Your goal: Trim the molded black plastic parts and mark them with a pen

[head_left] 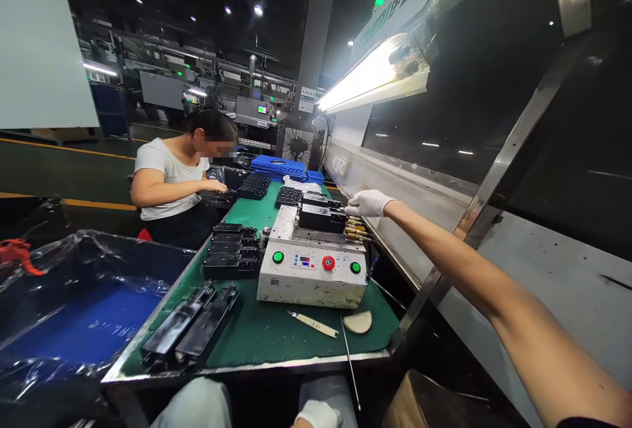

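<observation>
My right hand (369, 204), in a white glove, reaches to the right end of a black oblong part (323, 216). That part lies on top of a white machine box (312, 276). The fingers are bent together at the part's end, just above brass fittings (354, 229); what is between them is hidden. My left hand (318, 413), also gloved in white, is low at the bottom edge by my leg. Only a portion of it shows, and its fingers cannot be made out. The box's front carries two green buttons and a red button (328, 263).
Black parts (190, 326) lie at the table's front left, with several more (232, 250) beside the machine. A knife-like tool (313, 324), a beige half-disc (357, 322) and a thin rod (351, 362) are in front. A co-worker (170, 178) sits left, behind a plastic-lined bin (89, 322).
</observation>
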The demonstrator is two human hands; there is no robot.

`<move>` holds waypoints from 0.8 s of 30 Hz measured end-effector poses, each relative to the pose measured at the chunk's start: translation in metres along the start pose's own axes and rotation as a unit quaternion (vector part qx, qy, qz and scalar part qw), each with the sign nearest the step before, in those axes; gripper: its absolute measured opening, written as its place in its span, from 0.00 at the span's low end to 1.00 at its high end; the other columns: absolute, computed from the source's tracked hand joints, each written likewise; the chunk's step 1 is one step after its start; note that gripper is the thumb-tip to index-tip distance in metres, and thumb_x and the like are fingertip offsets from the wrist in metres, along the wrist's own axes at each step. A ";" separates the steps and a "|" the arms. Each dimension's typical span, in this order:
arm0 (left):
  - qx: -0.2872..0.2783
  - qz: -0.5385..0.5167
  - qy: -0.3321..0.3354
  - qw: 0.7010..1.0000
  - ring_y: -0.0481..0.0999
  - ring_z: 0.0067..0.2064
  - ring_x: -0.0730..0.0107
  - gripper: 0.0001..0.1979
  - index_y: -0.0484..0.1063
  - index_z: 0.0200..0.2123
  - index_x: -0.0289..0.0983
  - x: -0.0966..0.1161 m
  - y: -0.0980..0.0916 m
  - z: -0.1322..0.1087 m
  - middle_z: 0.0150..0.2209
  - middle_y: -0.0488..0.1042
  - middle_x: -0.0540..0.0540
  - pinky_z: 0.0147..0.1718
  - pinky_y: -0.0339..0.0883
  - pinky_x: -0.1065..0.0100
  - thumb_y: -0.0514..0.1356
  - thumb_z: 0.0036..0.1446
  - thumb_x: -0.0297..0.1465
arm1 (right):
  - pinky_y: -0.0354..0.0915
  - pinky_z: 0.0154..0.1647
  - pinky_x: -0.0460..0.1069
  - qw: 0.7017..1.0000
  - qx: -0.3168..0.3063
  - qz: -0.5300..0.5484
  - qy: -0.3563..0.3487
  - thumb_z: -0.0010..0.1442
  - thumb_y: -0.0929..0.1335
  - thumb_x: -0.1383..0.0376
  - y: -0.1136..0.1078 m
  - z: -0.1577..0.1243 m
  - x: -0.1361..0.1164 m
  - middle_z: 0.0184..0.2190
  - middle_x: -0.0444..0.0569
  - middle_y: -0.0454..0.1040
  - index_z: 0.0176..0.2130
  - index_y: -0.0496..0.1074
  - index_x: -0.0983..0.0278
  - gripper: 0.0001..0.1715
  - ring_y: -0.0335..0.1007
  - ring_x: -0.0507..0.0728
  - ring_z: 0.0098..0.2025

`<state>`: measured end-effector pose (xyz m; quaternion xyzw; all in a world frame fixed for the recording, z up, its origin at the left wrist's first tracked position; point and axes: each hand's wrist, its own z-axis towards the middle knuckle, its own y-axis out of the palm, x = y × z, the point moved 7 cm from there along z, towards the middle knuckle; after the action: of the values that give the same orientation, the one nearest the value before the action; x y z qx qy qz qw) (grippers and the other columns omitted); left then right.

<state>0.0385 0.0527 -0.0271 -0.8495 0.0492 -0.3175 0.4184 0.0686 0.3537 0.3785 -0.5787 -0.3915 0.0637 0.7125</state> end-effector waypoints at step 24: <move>-0.003 0.001 -0.004 1.000 0.76 0.57 0.59 0.20 0.75 0.52 0.42 0.007 0.007 -0.009 0.56 0.77 0.42 0.55 0.73 0.52 0.61 0.62 0.45 | 0.62 0.39 0.52 0.998 0.014 -0.026 -0.050 0.70 0.59 0.45 0.002 0.003 -0.011 0.39 0.54 0.84 0.40 0.84 0.60 0.31 0.79 0.61 0.40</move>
<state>0.0394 0.0396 -0.0245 -0.8521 0.0497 -0.3133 0.4162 0.0601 0.3513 0.3715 -0.5545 -0.4409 0.0790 0.7014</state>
